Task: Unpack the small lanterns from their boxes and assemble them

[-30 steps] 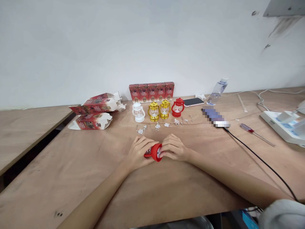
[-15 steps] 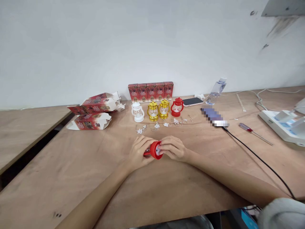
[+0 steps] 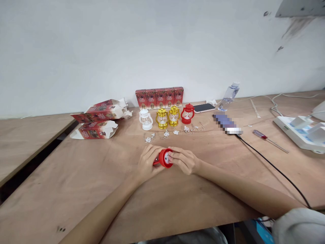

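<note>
A small red lantern lies tipped on its side in my left hand, its underside turned toward my right. My left fingers wrap round its body and hide most of it. Inside the red base ring a white disc with a dark spot shows. The bent fingers of my right hand press together on this base, their tips against the white part; whether they pinch a small piece there is hidden. Beyond my hands stand a white lantern, two gold lanterns and another red lantern.
Small white parts and bent wires lie before the standing lanterns. Red boxes line the wall; torn boxes lie left. Rightward are phones, a bottle, a screwdriver, a black cable and a power strip.
The base of the held red lantern has turned slightly, and my right fingertips have shifted a little on its white disc. The whole view has moved slightly.
</note>
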